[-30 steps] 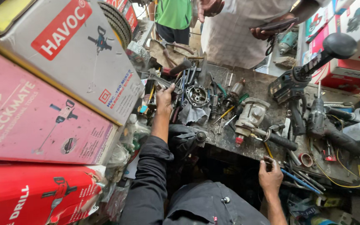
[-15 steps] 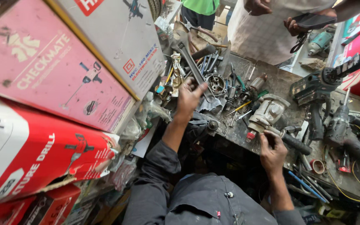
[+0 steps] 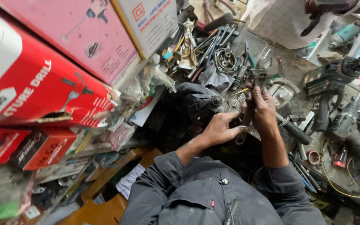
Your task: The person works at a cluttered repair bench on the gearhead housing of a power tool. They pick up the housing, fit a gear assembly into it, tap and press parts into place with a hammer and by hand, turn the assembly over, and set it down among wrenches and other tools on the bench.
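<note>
Wrench (image 3: 246, 118), apparently, held between left hand (image 3: 221, 129) and right hand (image 3: 263, 109).

A single head-worn camera looked steeply down from close above the person's own grey sleeves, facing a cluttered workbench (image 3: 288, 66) at upper right of the frame, with stacked cartons (image 3: 42, 79) crowding the left; no second view overlapped it
</note>
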A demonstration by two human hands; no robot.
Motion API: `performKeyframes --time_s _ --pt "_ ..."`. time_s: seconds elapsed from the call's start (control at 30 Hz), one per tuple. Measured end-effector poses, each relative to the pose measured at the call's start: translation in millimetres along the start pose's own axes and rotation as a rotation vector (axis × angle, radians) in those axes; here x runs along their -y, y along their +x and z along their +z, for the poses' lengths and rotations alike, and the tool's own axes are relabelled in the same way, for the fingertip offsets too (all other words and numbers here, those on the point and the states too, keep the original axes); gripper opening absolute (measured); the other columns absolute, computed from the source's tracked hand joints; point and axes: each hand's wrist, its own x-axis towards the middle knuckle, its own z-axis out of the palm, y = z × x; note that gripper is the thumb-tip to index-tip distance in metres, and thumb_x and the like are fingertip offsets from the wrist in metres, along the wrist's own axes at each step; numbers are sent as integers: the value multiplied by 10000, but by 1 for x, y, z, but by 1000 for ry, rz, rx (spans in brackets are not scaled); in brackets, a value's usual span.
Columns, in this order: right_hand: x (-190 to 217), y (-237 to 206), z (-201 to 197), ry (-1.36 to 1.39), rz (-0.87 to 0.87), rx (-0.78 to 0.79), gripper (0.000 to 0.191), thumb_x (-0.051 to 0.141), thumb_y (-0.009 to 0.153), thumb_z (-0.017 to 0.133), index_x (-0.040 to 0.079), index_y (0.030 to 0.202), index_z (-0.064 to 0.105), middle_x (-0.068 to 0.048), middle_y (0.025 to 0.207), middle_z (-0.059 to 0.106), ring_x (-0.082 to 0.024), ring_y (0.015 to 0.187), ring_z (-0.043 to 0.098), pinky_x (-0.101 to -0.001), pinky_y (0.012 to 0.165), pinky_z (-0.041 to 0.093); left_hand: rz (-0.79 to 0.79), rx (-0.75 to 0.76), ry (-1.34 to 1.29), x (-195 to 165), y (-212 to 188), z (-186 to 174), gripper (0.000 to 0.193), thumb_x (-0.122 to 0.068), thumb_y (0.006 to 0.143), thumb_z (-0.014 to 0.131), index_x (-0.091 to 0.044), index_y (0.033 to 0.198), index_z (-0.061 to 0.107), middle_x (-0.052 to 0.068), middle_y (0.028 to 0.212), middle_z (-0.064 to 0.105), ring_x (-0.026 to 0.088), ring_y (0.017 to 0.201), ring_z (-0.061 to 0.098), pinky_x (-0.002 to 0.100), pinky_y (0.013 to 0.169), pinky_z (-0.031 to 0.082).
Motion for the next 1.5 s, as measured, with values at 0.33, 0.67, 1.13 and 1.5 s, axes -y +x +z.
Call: performKeyframes --time_s 0.33,0.67,1.13,1.5 --pt "-11 -56 -27 -1322 -574 86 368 312 1061 627 35 1302 649 -165 1056 676 -377 949 663 -448 787 532 39 -539 55 41 -23 -38 261 -111 898 739 -63 1144 666 56 1032 698 171 817 670 292 727 549" --pt "-9 -82 10 -1538 -339 46 427 334 994 627 83 1338 633 -162 1014 659 -406 841 670 -501 711 543 199 -344 111 47 -5 -38 472 -140 876 637 -18 1330 608 155 1321 638 297 1257 590 392 1124 441" --pt "-33 -79 13 -1423 -271 150 496 263 990 591 -17 1390 504 -248 1056 608 -471 841 642 -540 698 529 233 -194 174 64 29 -50 351 -169 908 586 -14 1208 684 171 1183 717 346 1134 683 405 1003 517" --pt "-27 -61 32 -1500 -206 142 591 253 1009 542 -51 1497 407 -255 1061 589 -458 776 650 -537 638 530 40 -241 -6 78 52 -43 390 -201 889 448 -29 1080 741 121 863 732 197 741 686 335 713 512"
